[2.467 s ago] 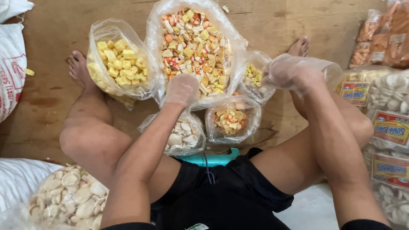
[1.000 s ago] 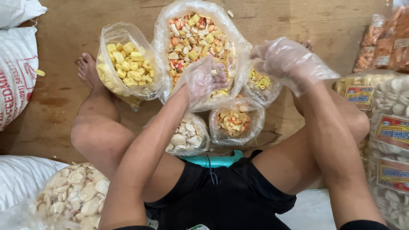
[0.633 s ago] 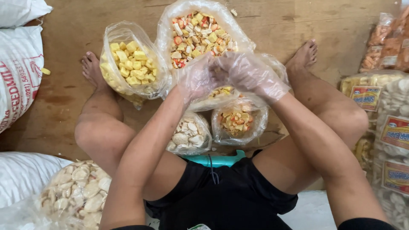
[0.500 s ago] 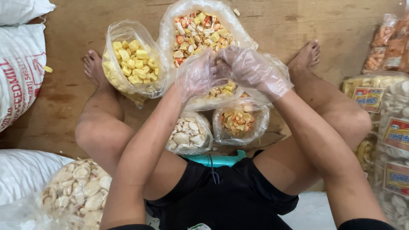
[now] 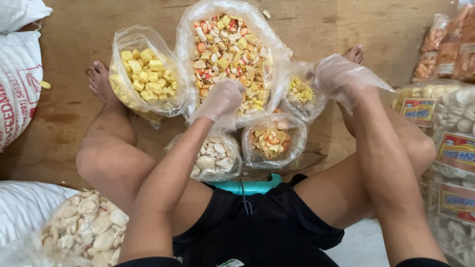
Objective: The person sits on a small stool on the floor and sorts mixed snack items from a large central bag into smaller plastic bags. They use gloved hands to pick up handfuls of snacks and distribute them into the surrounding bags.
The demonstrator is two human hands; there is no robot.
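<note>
My left hand [image 5: 220,101], in a clear plastic glove, rests knuckles-up on the near edge of the large open bag of mixed orange, yellow and white crackers [image 5: 227,49]. Its fingers curl down into the crackers and are hidden. My right hand [image 5: 341,76], also gloved, is at the right rim of a small bag of yellow spiral crackers [image 5: 301,91] and pinches the plastic. Between my knees stand a small bag of mixed crackers [image 5: 271,141] and a small bag of white chips [image 5: 213,157].
A bag of yellow cubes [image 5: 143,74] stands by my left foot. White sacks [image 5: 20,84] lie at the left, a bag of white chips [image 5: 89,227] at lower left, labelled packed bags [image 5: 455,148] along the right. I sit on a teal stool [image 5: 252,185] on a wooden floor.
The two hands were together over the small bags. My left hand has gone back to the large mixed bag; my right hand has drawn away to the right.
</note>
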